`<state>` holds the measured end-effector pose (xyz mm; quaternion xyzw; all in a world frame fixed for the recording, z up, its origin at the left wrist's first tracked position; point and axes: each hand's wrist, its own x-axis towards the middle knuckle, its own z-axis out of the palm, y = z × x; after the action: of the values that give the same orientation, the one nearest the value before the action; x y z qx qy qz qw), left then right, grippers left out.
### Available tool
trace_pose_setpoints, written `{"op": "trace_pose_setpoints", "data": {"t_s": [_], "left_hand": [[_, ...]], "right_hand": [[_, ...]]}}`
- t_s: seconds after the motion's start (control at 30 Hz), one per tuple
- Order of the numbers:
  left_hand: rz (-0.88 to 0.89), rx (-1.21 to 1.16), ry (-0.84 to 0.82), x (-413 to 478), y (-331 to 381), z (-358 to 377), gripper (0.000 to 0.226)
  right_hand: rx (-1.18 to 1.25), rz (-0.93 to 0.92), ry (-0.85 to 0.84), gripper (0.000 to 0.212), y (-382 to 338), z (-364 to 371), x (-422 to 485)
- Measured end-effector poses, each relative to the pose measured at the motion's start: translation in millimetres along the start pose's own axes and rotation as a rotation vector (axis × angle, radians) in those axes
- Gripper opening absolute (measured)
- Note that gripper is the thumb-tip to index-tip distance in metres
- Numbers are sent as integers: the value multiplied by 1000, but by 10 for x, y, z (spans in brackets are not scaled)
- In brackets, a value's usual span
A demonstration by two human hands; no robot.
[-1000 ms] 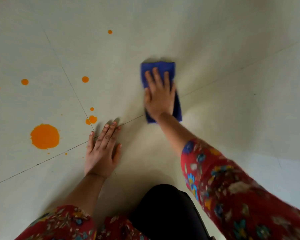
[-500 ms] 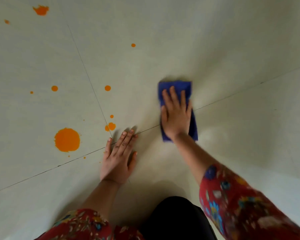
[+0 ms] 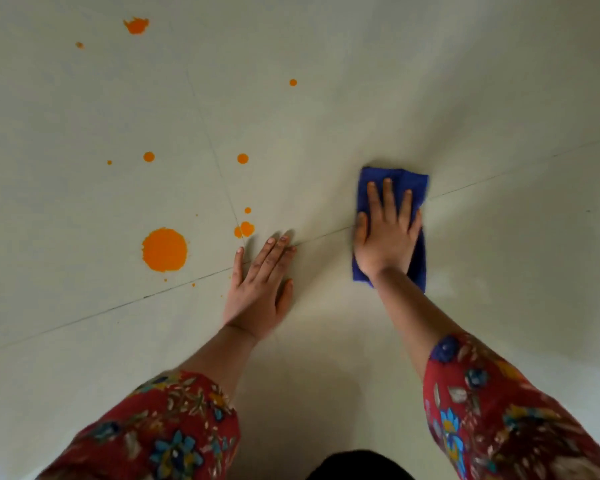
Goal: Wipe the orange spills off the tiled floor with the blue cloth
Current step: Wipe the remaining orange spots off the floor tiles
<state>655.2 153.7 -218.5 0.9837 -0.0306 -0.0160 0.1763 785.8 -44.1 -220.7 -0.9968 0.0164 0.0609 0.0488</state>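
A folded blue cloth [image 3: 369,190] lies flat on the pale tiled floor [image 3: 430,81]. My right hand [image 3: 387,233] presses down on it with straight fingers. My left hand [image 3: 258,289] rests flat on the floor to the left of the cloth, fingers straight. A large round orange spill [image 3: 164,250] sits left of my left hand. A small double drop [image 3: 245,229] lies just beyond my left fingertips. Smaller orange spots [image 3: 242,158] are scattered farther out, with a splash [image 3: 136,26] at the far left top.
Thin grout lines [image 3: 118,308] cross the floor under my hands. My red floral sleeves [image 3: 492,410] and a dark knee [image 3: 359,465] fill the bottom of the view. A faint wet sheen [image 3: 440,282] shows on the tile right of the cloth.
The cloth under my right hand has slid back toward me and to the right. The view has shifted, bringing more orange spots into sight at the upper left. My left hand stays planted.
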Motion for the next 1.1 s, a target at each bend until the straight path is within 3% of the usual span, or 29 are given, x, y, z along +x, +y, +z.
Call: {"op": "trace_pose_setpoints", "data": {"t_s": [0.13,0.27,0.4,0.53,0.6,0.67,0.73,0.8,0.9,0.97,1.1], "left_hand": [[0,14,-12,-41,-32,23,57],[-9,-31,53,-44,-25,30,53],[-28,-78,170,-92,8,-26,50],[-224,-104,263,-337,17,-206,49],[-148,-27,152,-594,-135,-344,53],[66,107,-3,-826,-395,-521,57],[255,263,-141,-1024,-771,-811,59],[336,370,-229,-1150,-1070,-1055,61],[320,457,-373,-1402,-1390,-1241,69],[187,414,-484,-1545,-1508,-1264,79],[-38,231,-420,-1635,-1658,-1165,95]], "right_hand": [[-6,-338,-60,56,-87,106,-1067],[29,-185,-20,56,227,113,-1132],[40,-146,-10,57,-44,205,-899],[27,-495,-13,55,-175,277,-1637],[19,-588,-55,53,-11,260,-1941],[7,-542,-47,53,83,239,-1884],[-12,-453,-10,54,-162,240,-1692],[-46,-432,0,56,-572,267,-1531],[-112,-655,1,58,-1051,335,-1772],[-146,-750,-44,58,-1082,384,-2130],[-89,-607,-52,57,-993,334,-2347]]}}
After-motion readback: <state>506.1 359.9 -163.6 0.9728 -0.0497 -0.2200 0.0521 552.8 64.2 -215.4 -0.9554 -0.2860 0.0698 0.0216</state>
